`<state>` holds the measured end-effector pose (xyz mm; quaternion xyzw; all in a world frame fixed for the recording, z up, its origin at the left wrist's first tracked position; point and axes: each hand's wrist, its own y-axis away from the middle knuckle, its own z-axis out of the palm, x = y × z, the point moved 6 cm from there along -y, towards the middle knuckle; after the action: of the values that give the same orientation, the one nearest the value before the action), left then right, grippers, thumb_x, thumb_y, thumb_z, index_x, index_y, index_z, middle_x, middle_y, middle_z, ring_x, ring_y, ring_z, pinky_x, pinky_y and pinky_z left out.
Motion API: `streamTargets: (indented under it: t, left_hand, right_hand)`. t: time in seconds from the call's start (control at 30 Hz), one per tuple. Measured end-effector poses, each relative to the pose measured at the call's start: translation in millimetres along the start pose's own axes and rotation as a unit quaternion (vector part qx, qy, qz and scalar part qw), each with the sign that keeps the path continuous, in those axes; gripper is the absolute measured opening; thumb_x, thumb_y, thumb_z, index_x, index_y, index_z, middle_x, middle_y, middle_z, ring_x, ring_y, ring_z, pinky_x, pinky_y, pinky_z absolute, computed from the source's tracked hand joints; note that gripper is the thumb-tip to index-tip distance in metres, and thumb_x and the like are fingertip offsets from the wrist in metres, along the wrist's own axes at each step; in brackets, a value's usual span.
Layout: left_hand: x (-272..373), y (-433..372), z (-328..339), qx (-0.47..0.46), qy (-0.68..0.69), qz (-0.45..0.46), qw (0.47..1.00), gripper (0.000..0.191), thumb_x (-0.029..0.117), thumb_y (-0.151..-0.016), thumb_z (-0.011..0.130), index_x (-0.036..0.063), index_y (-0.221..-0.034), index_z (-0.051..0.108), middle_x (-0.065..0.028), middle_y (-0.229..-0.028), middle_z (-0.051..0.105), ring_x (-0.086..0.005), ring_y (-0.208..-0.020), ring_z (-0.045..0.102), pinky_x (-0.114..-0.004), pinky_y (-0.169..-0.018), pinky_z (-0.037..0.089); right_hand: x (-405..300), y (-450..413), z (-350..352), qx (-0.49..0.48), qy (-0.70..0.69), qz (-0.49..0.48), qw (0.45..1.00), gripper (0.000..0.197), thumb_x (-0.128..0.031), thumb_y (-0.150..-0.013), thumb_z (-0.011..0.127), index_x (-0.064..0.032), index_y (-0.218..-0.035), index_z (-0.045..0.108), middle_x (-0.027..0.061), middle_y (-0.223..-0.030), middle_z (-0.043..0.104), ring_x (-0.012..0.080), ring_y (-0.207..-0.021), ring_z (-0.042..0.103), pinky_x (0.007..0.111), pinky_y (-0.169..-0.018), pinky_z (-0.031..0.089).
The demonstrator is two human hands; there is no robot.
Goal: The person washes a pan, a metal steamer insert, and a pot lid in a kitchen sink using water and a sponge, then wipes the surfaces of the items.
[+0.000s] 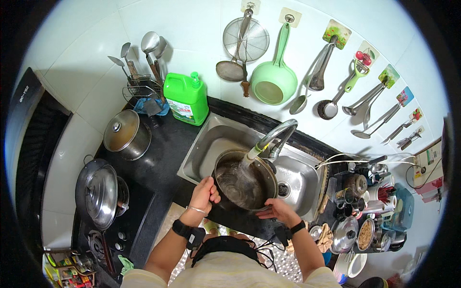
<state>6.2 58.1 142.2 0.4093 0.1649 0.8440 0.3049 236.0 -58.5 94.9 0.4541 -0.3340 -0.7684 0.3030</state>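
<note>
A deep metal pot (246, 180) is over the double-basin steel sink (207, 149), near its front edge. Water runs into it from the curved faucet (275, 131), and the liquid inside looks disturbed. My left hand (205, 194) is curled at the pot's near left rim; whether it grips a handle there is hard to tell. On the near right side, my right hand (279, 211) rests against the pot with its thumb by the rim and fingers extended below. The pot's underside is hidden.
A lidded pot (128, 135) and a green detergent jug (185, 99) stand left of the sink. Farther left, a lidded wok (96, 194) sits on the stove. Utensils and a green pan (274, 82) hang on the wall. Jars and dishes crowd the right, with a metal lid (344, 235).
</note>
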Motion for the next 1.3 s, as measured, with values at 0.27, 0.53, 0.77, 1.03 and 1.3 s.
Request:
streamTargets:
  t: [0.27,0.53,0.77,1.03,1.3]
  left_hand:
    - [-20,-30,-75,0.051,-0.023,0.016,0.998,0.035,0.035,-0.097,0.035,0.0125,-0.120,0.049,0.0033,-0.044,0.031,-0.0096,-0.032,0.028,-0.026,-0.033,0.025]
    - [-54,-60,-86,0.077,0.093,-0.037,0.992,0.025,0.035,-0.093,0.046,0.0115,-0.086,0.050,0.0031,-0.048,0.030,-0.0092,-0.035,0.026,-0.025,-0.036,0.026]
    - [-9,-22,-51,0.052,0.062,-0.086,0.993,0.020,0.026,-0.090,0.054,0.0092,-0.079,0.050,0.0005,-0.058,0.042,-0.0157,-0.055,0.046,-0.036,-0.055,0.044]
    - [32,-30,-39,0.079,-0.047,0.029,0.995,0.030,0.021,-0.084,0.062,0.0128,-0.066,0.040,0.0024,-0.049,0.034,-0.0120,-0.041,0.033,-0.029,-0.043,0.033]
    - [58,-67,-18,0.157,-0.365,0.283,0.873,0.040,0.018,-0.079,0.069,-0.0053,-0.106,0.050,0.0001,-0.045,0.039,-0.0080,-0.033,0.029,-0.027,-0.035,0.026]
  right_hand:
    - [0,-34,13,0.139,0.038,-0.174,0.974,0.033,-0.010,-0.078,0.053,0.0009,-0.110,0.049,0.0135,-0.095,0.058,0.0225,-0.077,0.060,0.036,-0.065,0.053]
    - [-54,-21,1,0.253,0.278,-0.122,0.919,0.035,-0.010,-0.075,0.052,0.0088,-0.105,0.047,0.0199,-0.090,0.061,0.0300,-0.067,0.065,0.038,-0.061,0.055]
    - [-20,-25,1,0.107,0.072,-0.075,0.989,0.027,-0.014,-0.081,0.046,0.0078,-0.097,0.050,0.0212,-0.089,0.061,0.0342,-0.074,0.064,0.042,-0.071,0.055]
    - [-12,-85,27,-0.038,-0.012,-0.039,0.998,0.044,-0.018,-0.087,0.044,0.0160,-0.114,0.036,0.0299,-0.117,0.047,0.0392,-0.099,0.057,0.046,-0.091,0.047]
    - [-48,-135,-28,0.067,0.097,-0.118,0.986,0.054,-0.034,-0.092,0.043,-0.0059,-0.135,0.028,0.0144,-0.137,0.035,0.0329,-0.128,0.030,0.060,-0.095,0.032]
